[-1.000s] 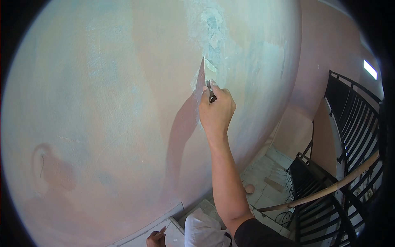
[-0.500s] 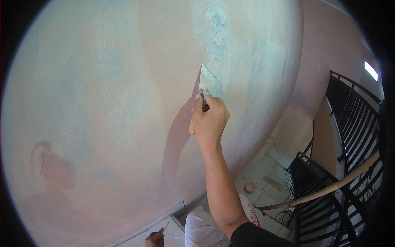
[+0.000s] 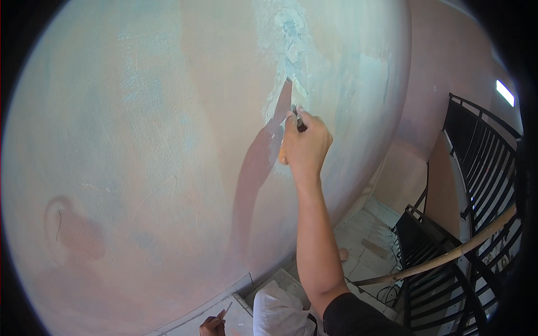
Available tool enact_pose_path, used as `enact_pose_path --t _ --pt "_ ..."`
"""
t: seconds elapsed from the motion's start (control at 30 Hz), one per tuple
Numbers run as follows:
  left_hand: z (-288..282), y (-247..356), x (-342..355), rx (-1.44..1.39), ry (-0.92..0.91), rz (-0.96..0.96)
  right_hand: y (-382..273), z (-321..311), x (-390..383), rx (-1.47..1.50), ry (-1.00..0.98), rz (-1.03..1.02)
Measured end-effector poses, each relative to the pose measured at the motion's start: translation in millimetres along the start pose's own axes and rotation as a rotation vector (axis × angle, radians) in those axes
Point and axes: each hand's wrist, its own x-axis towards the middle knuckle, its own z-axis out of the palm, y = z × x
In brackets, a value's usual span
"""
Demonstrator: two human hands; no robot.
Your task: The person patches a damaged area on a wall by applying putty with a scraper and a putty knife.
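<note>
My right hand [image 3: 305, 140] grips a putty knife with an orange handle [image 3: 283, 151]; its pale blade [image 3: 297, 89] is against a rough, plastered vertical patch [image 3: 290, 39] on the pink and pale-blue wall [image 3: 151, 140]. The hand and knife cast a long shadow leftward on the wall. Low at the bottom, my left hand [image 3: 212, 325] holds a thin flat tool [image 3: 225, 311], possibly another blade, over a tiled step. A white sack or cloth [image 3: 277, 311] lies between that hand and my right arm.
Black metal railings [image 3: 479, 157] run along the stairwell at the right, with a wooden pole [image 3: 448, 252] slanting across. Below are a tiled landing [image 3: 364, 224], a small board [image 3: 374, 248], a round pinkish object [image 3: 343, 255] and dark cables [image 3: 386, 294]. A small bright opening [image 3: 504, 93] shows far right.
My right hand and knife dipped down and left half a second ago and are now higher and further right along the plastered patch. My left hand has hardly moved.
</note>
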Motion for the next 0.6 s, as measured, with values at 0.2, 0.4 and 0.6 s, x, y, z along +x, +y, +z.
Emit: enact_pose_path --t 0.2,0.4,0.6 --pt "3.5 3.1 1.8 -0.002 0.015 0.032 0.9 -1.0 23.2 0.112 -0.105 0.256" --pt "4.5 6.4 0.5 -0.009 -0.003 0.003 -2.9 -0.2 13.6 0.103 -0.103 0.197" --pt "1.2 4.3 -1.2 -0.016 0.012 0.008 -4.2 2.3 1.7 0.111 -0.084 0.137"
